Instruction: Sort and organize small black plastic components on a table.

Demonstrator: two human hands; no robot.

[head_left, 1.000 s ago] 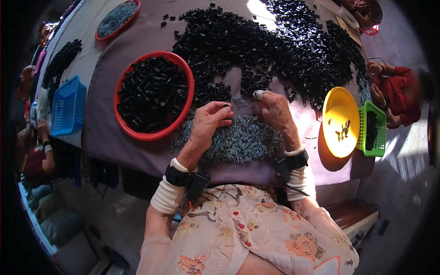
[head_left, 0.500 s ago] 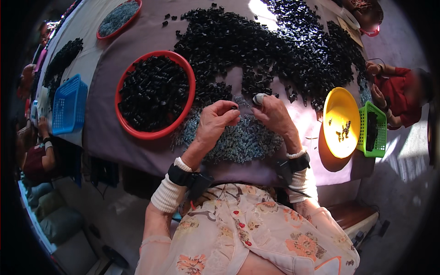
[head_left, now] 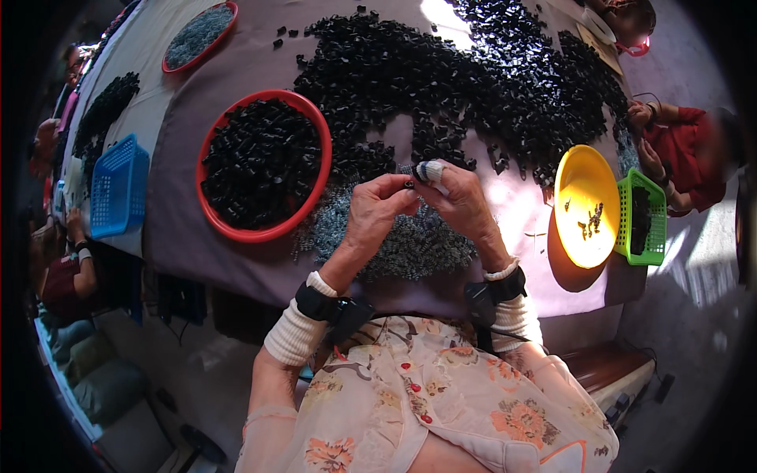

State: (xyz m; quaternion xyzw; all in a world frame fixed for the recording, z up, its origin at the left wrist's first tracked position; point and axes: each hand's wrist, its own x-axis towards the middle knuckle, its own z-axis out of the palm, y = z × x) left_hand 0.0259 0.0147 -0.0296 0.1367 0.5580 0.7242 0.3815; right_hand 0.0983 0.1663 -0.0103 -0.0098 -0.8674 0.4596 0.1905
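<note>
My left hand (head_left: 377,209) pinches a small black plastic piece (head_left: 409,184) between thumb and fingertips. Right against it, my right hand (head_left: 461,201) has its fingers closed at the same piece; a striped wrap covers one fingertip, and anything else in that pinch is too small to make out. Beneath both hands spreads a heap of small clear-grey pieces (head_left: 418,252). Beyond them lies a wide pile of black plastic pieces (head_left: 394,71). To the left, a red basin (head_left: 326,173) holds many more black pieces.
A yellow plate (head_left: 579,169) with several dark bits stands on the right, beside a green basket (head_left: 654,236). A blue basket (head_left: 118,189) and a red bowl (head_left: 233,17) of clear-grey pieces are at the left. A person in red (head_left: 698,169) works at the right edge.
My right hand has moved left and in toward my left hand, so their fingertips now meet at the black piece. My left hand has stayed nearly in place.
</note>
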